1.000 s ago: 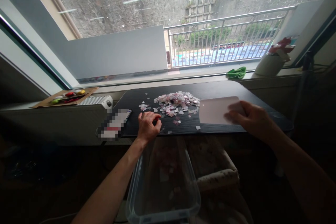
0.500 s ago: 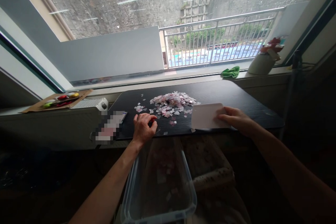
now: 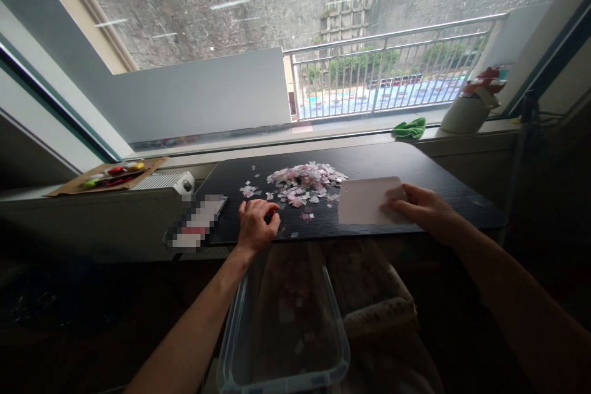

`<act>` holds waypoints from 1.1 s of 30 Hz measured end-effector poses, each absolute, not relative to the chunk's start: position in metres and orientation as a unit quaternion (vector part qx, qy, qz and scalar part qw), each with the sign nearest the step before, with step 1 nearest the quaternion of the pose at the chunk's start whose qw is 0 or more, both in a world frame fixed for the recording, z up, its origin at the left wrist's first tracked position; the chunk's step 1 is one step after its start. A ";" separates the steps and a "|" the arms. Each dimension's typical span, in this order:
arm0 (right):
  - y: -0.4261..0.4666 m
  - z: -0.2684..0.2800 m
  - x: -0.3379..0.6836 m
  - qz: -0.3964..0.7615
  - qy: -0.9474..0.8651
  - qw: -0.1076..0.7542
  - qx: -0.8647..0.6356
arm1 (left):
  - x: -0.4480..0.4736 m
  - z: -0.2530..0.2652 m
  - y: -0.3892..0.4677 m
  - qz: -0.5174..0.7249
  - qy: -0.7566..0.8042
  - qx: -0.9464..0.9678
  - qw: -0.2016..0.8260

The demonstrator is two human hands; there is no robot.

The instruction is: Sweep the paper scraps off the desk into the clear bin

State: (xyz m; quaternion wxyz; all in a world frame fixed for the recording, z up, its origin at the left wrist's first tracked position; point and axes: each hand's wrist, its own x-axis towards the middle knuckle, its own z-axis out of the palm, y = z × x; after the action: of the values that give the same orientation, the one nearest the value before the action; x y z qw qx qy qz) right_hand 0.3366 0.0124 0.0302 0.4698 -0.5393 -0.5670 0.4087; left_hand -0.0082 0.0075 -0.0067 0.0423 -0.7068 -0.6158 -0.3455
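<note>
My right hand (image 3: 422, 206) grips a flat white plastic scraper (image 3: 364, 200) by its right end, thumb and fingers on opposite faces. Its left edge stands just right of a heap of small pink and white paper pieces (image 3: 309, 178) on the black table (image 3: 378, 160). Beside the table's near edge, my left hand (image 3: 258, 221) is closed, with its fingers curled toward the thumb. What it pinches, if anything, is hidden. A few loose pieces lie near its fingertips. Below the table edge sits a clear plastic bin (image 3: 341, 354) with some pieces inside.
A phone-like device (image 3: 198, 221), partly blurred out, lies at the table's left edge. On the sill are a green cloth (image 3: 410, 128) and a pale spray bottle (image 3: 468, 111). Cardboard (image 3: 74, 182) with colourful items rests by the radiator (image 3: 164, 183) at left.
The scraper has tilted slightly and its upper edge sits a little higher. A paper piece that lay by its lower left corner no longer shows. My left hand keeps its curled pose.
</note>
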 end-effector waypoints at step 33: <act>0.011 0.017 0.245 0.315 -0.665 0.468 -0.489 | -0.005 -0.005 0.007 -0.338 -0.631 -0.698 0.018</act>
State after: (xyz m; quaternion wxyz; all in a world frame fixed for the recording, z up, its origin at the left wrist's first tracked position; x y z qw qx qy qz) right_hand 0.2447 0.0114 0.0175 0.4681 -0.4892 -0.6650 0.3151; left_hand -0.0050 0.0066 -0.0052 0.0176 -0.6978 -0.6312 -0.3381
